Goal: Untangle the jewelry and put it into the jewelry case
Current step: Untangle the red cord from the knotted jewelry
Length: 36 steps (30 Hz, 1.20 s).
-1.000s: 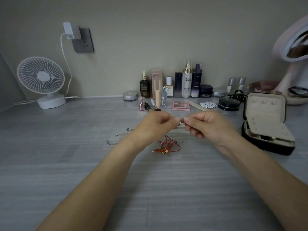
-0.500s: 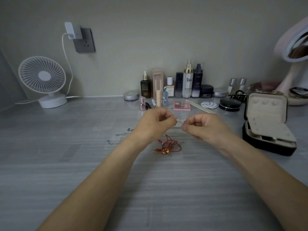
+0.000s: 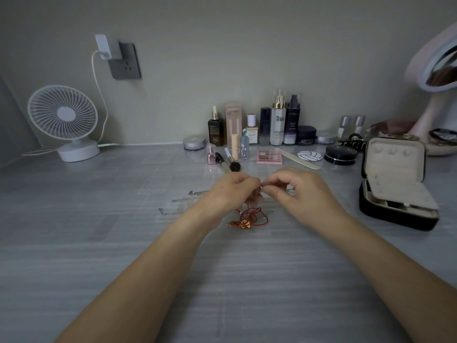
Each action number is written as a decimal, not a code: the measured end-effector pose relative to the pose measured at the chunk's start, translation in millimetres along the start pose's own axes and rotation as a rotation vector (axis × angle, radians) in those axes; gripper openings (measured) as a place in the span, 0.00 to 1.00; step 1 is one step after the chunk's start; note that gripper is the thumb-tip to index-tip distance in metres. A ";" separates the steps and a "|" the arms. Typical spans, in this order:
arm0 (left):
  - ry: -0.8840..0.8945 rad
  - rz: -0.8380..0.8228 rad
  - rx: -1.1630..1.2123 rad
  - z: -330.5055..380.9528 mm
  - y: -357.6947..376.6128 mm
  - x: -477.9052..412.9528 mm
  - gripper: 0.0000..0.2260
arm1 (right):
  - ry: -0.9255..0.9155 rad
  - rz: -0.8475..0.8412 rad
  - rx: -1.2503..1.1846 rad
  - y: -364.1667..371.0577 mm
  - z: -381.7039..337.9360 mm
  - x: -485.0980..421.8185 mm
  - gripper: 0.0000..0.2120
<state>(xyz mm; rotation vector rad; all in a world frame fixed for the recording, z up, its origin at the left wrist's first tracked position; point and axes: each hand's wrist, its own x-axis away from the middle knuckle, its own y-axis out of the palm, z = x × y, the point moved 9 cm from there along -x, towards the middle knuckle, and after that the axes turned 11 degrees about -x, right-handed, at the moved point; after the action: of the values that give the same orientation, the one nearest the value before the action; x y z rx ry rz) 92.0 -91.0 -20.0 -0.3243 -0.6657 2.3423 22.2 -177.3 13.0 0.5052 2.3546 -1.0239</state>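
Observation:
My left hand (image 3: 232, 191) and my right hand (image 3: 294, 191) meet above the middle of the grey table, both pinching a thin silver chain (image 3: 262, 186) between their fingertips. Just below them a tangle of red cord jewelry (image 3: 249, 217) with gold pieces lies on the table. More silver chain (image 3: 183, 199) trails on the table to the left of my left hand. The black jewelry case (image 3: 395, 184) stands open at the right, with a beige lining and its lid upright.
Along the back wall stand several cosmetic bottles (image 3: 278, 120), a pink palette (image 3: 269, 157), brushes (image 3: 228, 163) and a black compact (image 3: 340, 154). A white fan (image 3: 64, 120) stands at the far left and a round mirror (image 3: 437, 63) at the far right.
Both hands have sunk a little closer to the table and stay together on the chain. The view has shifted slightly, revealing the brushes behind my left hand.

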 end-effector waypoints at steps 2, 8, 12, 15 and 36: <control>0.003 -0.029 0.012 -2.2 1.0 -1.3 0.15 | 0.072 0.028 -0.096 -3.0 8.8 -1.0 0.03; -0.037 -0.031 0.018 -14.5 -8.2 -7.5 0.19 | 0.314 0.063 -0.606 -7.9 23.3 -2.2 0.08; 0.002 -0.035 0.058 -14.7 -11.5 -6.7 0.15 | 0.375 0.079 -0.727 -13.7 20.4 -5.9 0.09; 0.075 -0.058 0.009 -10.1 -9.5 -6.2 0.07 | 0.399 0.078 -0.720 -20.2 11.2 -14.2 0.11; 0.138 -0.079 0.035 -4.7 -9.6 -7.1 0.04 | 0.390 0.053 -0.617 -29.4 -39.1 -43.0 0.09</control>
<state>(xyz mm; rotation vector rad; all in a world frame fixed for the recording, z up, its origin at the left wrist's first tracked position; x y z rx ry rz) 104.3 -87.8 -18.4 -0.4318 -0.5601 2.2311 29.0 -172.2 77.6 0.5493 2.7985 -0.1404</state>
